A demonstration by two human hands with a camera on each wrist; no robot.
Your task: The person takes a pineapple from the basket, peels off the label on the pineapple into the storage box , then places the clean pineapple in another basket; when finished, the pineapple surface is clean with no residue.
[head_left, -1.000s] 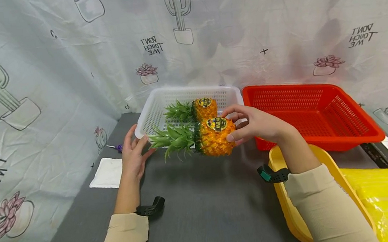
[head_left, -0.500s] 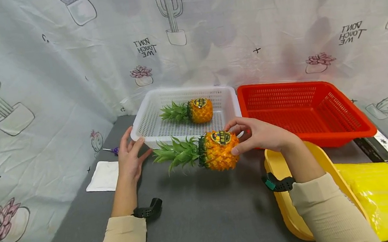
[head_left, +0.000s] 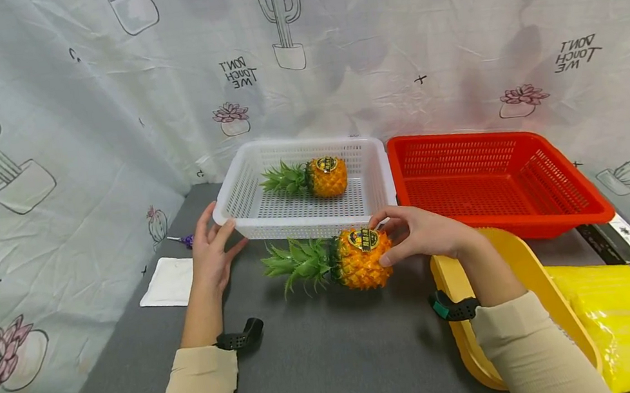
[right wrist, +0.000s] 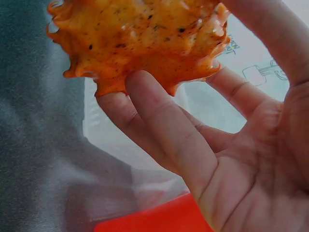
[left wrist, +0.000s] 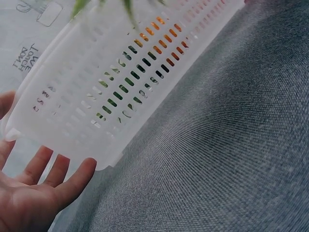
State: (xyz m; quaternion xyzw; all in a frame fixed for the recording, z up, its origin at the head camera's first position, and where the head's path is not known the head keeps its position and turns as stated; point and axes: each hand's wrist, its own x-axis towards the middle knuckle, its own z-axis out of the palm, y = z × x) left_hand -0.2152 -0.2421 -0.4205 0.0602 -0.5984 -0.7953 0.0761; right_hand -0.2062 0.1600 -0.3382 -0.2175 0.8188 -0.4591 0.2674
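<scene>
My right hand (head_left: 424,229) grips a small pineapple (head_left: 360,259) by its base end, with the green crown pointing left. The fruit lies sideways just in front of the white basket (head_left: 295,226), close over the grey table, a black-and-gold label on top. In the right wrist view, fingertips press the orange skin (right wrist: 140,43). My left hand (head_left: 211,250) holds the basket's front left corner, and its fingers (left wrist: 77,181) spread along the end wall in the left wrist view. A second labelled pineapple (head_left: 329,182) lies inside the basket, crown also left.
A red basket (head_left: 534,226) stands right of the white one. Under my right forearm is a yellow tub (head_left: 473,353), with a yellow package (head_left: 627,323) beside it. A white packet (head_left: 167,281) lies at left. A patterned curtain (head_left: 333,45) closes off the back.
My right hand has brought the held pineapple down and toward me, from over the white basket's front edge to in front of it. The left hand has kept its hold on the corner.
</scene>
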